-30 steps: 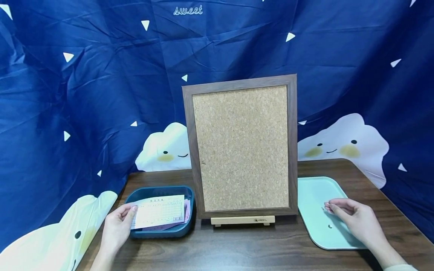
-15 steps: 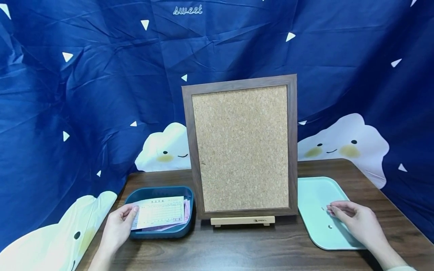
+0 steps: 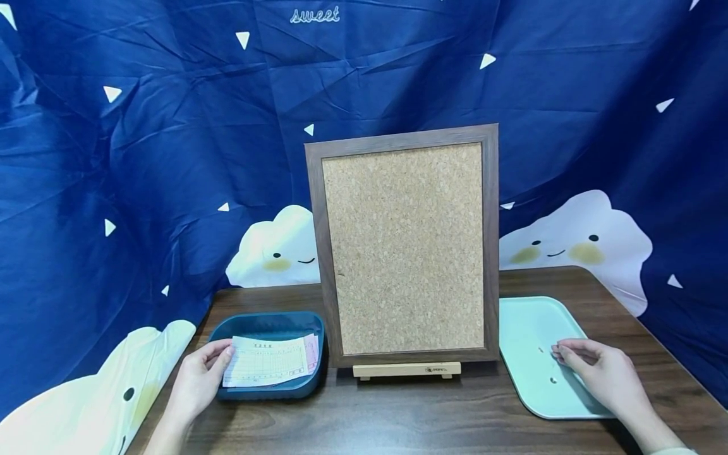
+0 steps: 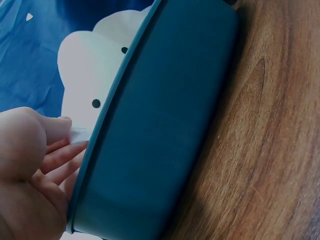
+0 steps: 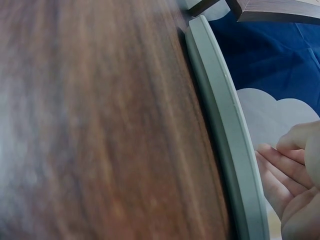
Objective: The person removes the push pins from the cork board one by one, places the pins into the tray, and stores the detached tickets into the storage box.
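Note:
My left hand (image 3: 198,374) pinches the left end of a white paper form (image 3: 264,360) with a printed grid, over a dark blue bin (image 3: 267,323). A pinkish sheet (image 3: 311,351) shows beside it. In the left wrist view, a pale bit of the paper form (image 4: 80,135) sits between thumb and fingers, beside the bin's wall. My right hand (image 3: 605,373) is over the mint tray (image 3: 529,322), its thumb and fingertips close together. Whether something tiny is between them cannot be made out. Tiny objects (image 3: 553,380) lie on the tray, too small to identify.
Between bin and tray, a cork board (image 3: 406,246) in a brown frame leans on a small wooden stand (image 3: 406,370). All of it rests on a dark wooden table (image 3: 409,417). Behind hangs a blue cloth (image 3: 170,158) with white clouds.
The paper form in my left hand has tilted down a little over the bin. My right hand has shifted very slightly right and down.

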Tool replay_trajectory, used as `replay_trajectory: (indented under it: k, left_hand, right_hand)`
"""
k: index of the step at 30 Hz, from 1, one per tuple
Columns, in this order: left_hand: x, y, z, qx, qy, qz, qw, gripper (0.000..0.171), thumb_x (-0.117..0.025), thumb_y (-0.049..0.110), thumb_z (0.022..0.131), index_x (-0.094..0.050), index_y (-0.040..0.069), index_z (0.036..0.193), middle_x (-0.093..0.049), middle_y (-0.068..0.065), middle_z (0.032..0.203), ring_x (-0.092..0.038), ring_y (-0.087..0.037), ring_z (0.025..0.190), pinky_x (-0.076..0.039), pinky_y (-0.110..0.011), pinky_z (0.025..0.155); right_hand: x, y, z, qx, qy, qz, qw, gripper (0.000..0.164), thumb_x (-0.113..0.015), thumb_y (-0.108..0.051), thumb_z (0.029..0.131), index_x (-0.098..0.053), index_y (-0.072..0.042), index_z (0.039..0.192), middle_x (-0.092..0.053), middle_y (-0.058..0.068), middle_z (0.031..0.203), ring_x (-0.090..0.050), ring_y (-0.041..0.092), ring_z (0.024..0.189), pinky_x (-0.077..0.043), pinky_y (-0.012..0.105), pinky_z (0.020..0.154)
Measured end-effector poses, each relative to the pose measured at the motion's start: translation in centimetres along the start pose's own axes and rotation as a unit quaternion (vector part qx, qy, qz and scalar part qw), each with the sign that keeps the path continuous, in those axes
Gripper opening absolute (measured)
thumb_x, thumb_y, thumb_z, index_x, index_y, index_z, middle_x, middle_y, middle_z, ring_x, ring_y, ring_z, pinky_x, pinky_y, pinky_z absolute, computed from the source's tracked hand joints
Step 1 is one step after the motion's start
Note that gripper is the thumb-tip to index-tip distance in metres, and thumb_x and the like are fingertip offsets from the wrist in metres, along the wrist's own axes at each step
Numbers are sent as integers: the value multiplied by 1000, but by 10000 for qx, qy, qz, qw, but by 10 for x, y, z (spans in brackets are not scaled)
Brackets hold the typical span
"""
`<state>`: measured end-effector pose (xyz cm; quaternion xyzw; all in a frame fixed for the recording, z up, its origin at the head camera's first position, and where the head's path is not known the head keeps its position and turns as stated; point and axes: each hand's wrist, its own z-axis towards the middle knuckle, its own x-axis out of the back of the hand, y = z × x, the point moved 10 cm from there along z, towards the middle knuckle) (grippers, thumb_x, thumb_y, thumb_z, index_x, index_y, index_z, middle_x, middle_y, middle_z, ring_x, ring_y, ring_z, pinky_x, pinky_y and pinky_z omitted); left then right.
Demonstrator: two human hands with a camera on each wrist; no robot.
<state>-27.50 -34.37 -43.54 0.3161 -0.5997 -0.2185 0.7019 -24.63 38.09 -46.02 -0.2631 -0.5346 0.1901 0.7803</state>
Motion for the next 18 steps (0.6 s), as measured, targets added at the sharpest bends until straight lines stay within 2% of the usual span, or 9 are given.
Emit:
replay_trajectory:
  k: [5, 11, 14, 18]
  left_hand:
    - [3, 1, -2, -93, 26, -508, 9987, 35, -58, 17, 113, -66, -5, 139, -75, -24, 132, -79, -24, 111, -64, -26, 90]
    - [7, 1, -2, -165, 107, -602, 9980, 36, -57, 18, 113, -65, -5, 139, -75, -25, 131, -78, -10, 106, -63, -23, 90]
    - [10, 3, -4, -249, 130, -611, 9977, 37, -56, 21, 114, -65, -5, 139, -74, -25, 132, -75, 1, 102, -60, -15, 88]
    - [16, 13, -7, -469, 269, -555, 9970, 38, -55, 24, 115, -68, -5, 136, -75, -24, 131, -67, 14, 100, -53, -4, 85]
  right_hand:
    - [-1, 1, 1, -45, -49, 43, 10000, 29, -74, -20, 103, -79, 7, 113, -83, 20, 98, -48, -28, 79, -34, 1, 68]
    - [1, 0, -1, 10, 67, 305, 9995, 28, -74, -18, 103, -79, 7, 112, -83, 17, 93, -54, -28, 77, -37, -2, 69]
    - [4, -3, -3, 96, 130, 462, 9988, 27, -74, -18, 103, -79, 7, 112, -84, 7, 88, -55, -30, 78, -36, -2, 72]
    - [10, -13, -3, 149, 132, 804, 9966, 30, -71, -20, 106, -78, 7, 114, -82, -16, 85, -61, -28, 80, -39, -3, 75]
